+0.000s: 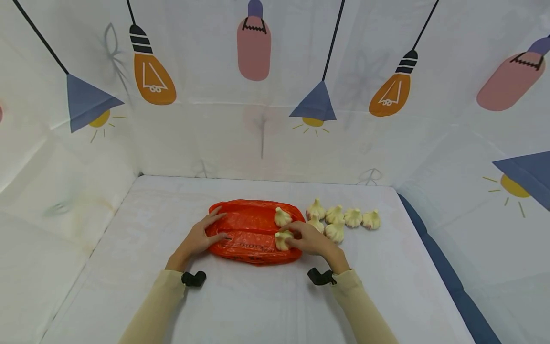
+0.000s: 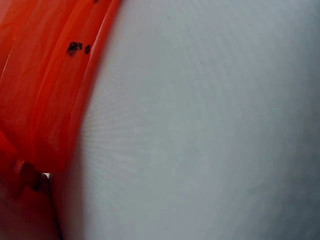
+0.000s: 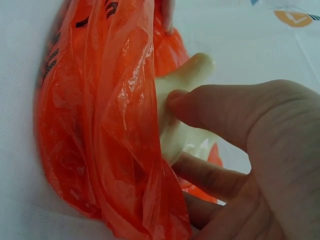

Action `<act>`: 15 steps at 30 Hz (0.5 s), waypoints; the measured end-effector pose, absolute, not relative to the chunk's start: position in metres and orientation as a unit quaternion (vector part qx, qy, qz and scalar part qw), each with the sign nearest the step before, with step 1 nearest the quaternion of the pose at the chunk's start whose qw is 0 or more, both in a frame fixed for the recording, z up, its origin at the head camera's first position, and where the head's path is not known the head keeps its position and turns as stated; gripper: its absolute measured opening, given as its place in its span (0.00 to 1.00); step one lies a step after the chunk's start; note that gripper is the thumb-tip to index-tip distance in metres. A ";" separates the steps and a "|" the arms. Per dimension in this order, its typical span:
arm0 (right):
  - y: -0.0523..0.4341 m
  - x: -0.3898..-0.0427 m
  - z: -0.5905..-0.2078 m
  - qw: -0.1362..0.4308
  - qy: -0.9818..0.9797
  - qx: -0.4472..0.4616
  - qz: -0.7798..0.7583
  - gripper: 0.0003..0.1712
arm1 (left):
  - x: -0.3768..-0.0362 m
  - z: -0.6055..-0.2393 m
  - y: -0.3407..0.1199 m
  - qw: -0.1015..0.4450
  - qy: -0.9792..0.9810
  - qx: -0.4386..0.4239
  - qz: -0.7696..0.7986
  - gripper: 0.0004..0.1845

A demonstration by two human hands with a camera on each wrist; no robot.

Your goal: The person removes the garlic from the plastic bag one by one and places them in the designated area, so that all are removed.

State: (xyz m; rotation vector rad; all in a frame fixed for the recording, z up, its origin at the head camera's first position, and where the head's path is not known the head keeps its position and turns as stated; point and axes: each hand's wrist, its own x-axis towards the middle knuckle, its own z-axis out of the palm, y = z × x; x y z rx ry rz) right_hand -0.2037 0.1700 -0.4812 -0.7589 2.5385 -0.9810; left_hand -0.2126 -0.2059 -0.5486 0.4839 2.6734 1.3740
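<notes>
From the head camera, a crinkled orange plastic bag (image 1: 251, 231) lies flat on the white cloth-covered table (image 1: 258, 306). The left hand (image 1: 199, 236) rests on the bag's left end, fingers spread and nearly straight, pressing the plastic down and curling round nothing. At the bag's right end the right hand (image 1: 311, 240) pinches a pale cream garlic bulb (image 1: 282, 240) at the bag's edge. A second garlic bulb (image 1: 281, 217) sits on the bag just behind it. A loose cluster of garlic bulbs (image 1: 339, 220) lies on the table just right of the bag.

The left wrist camera shows only the orange bag (image 2: 45, 85) at the left against the white table (image 2: 210, 125); the hand itself is out of view.

The right wrist camera shows the right hand (image 3: 250, 165) with thumb and fingers curled round the cream garlic bulb (image 3: 182, 95), which touches the bag's (image 3: 110, 130) bunched plastic.
</notes>
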 end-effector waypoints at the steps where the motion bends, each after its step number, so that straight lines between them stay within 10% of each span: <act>1: 0.170 -0.204 -0.481 0.158 0.887 -0.264 -0.344 0.19 | -0.213 -0.549 -0.206 0.048 0.877 0.159 0.451 0.37; 15: 0.169 -0.203 -0.479 0.181 0.888 -0.230 -0.354 0.26 | -0.212 -0.547 -0.206 0.052 0.872 0.153 0.462 0.37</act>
